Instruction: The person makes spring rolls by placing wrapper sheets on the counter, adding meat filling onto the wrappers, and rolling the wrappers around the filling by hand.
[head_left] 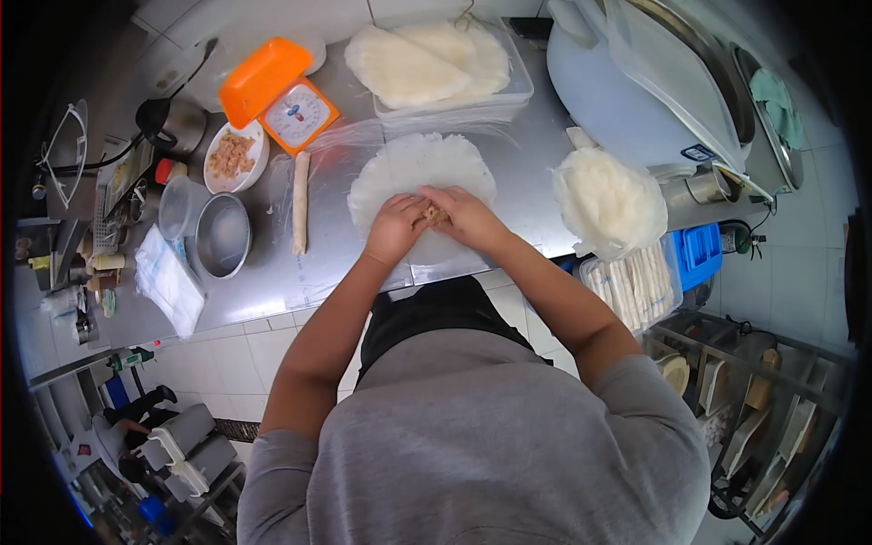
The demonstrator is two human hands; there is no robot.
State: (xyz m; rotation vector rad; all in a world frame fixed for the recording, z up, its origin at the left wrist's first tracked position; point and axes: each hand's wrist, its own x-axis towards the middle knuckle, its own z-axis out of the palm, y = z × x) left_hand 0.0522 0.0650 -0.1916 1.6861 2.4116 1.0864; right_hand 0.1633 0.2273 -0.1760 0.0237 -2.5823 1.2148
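A round, thin white wrapper [409, 163] lies flat on the steel table. Both hands are at its near half, around a small lump of pinkish-brown filling [436, 215]. My left hand [396, 225] presses on the filling from the left, fingers curled together. From the right, my right hand [463, 218] touches the same filling, its fingers bent over it and partly hiding it. A long pale roll [301, 202] lies to the left of the wrapper. Further left, a white bowl [261, 173] holds more of the filling.
An orange scale [297, 113] stands behind the bowl. Near the left edge are a metal bowl [223, 235] and white cloth [169, 280]. A wrapper stack fills a clear tray [518, 89]; another pile [609, 198] sits right, above a box of rolls [631, 289].
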